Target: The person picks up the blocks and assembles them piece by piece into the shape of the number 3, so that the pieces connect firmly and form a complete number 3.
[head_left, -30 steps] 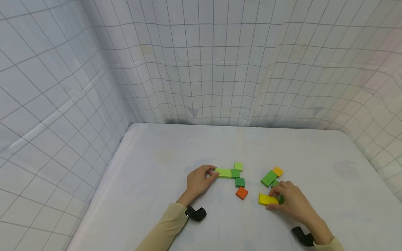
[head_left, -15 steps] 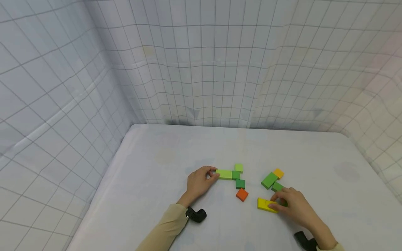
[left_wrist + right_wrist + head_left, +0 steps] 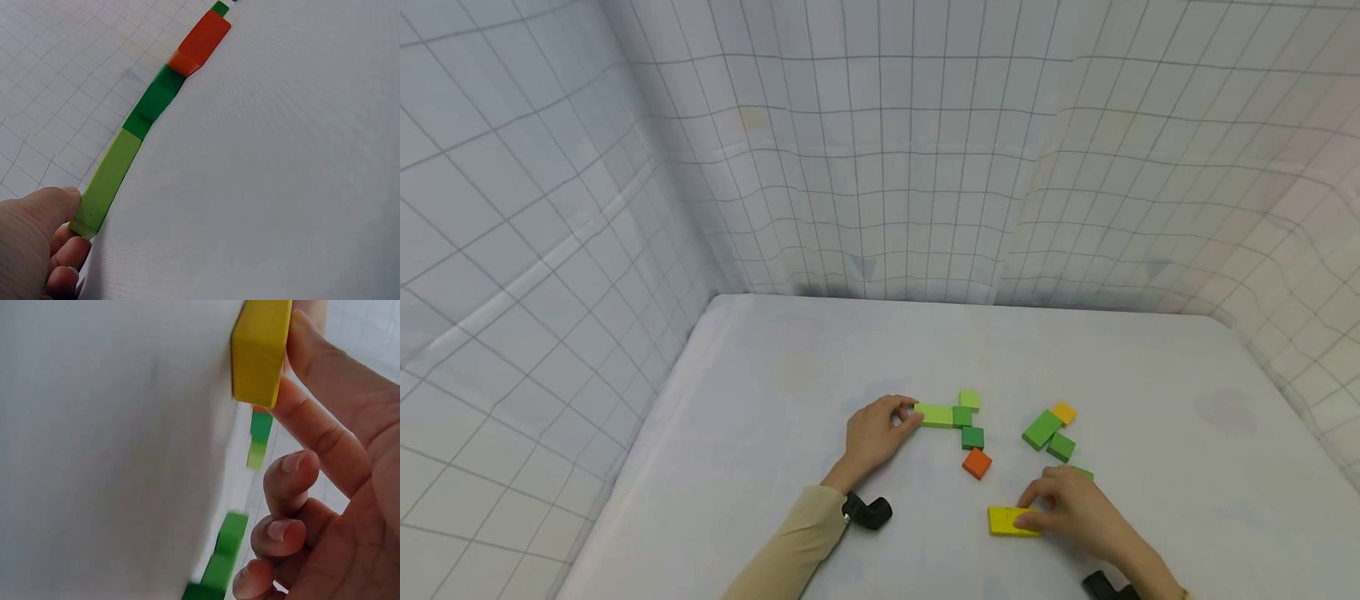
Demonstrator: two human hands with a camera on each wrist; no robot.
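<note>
A yellow block [image 3: 1002,521] lies near the front of the white table [image 3: 820,350], below and to the right of the orange-red block [image 3: 977,463]; whether it touches the cloth or is slightly raised cannot be told. The right hand [image 3: 1071,510] pinches it at its right end between thumb and finger, the gap only as wide as the block, while the other fingers curl loosely in the right wrist view. With the grip at one end, the block could swivel or tip if the free end caught on something. Just behind that hand a partly hidden green block [image 3: 1083,472] might be knocked by the knuckles if the hand swung back.

The left hand [image 3: 874,433] holds the left end of the light green bar [image 3: 934,415], thumb and fingers narrowed around it. The bar's other end meets the mid-green block [image 3: 962,417], so a sideways push would probably shove that one too, and perhaps the dark green block [image 3: 972,438] at its corner.

Farther right, the long green block [image 3: 1042,430] sits between the amber block [image 3: 1064,413] and the small green block [image 3: 1061,447]; beyond the table hangs a grid-patterned cloth [image 3: 880,175]
</note>
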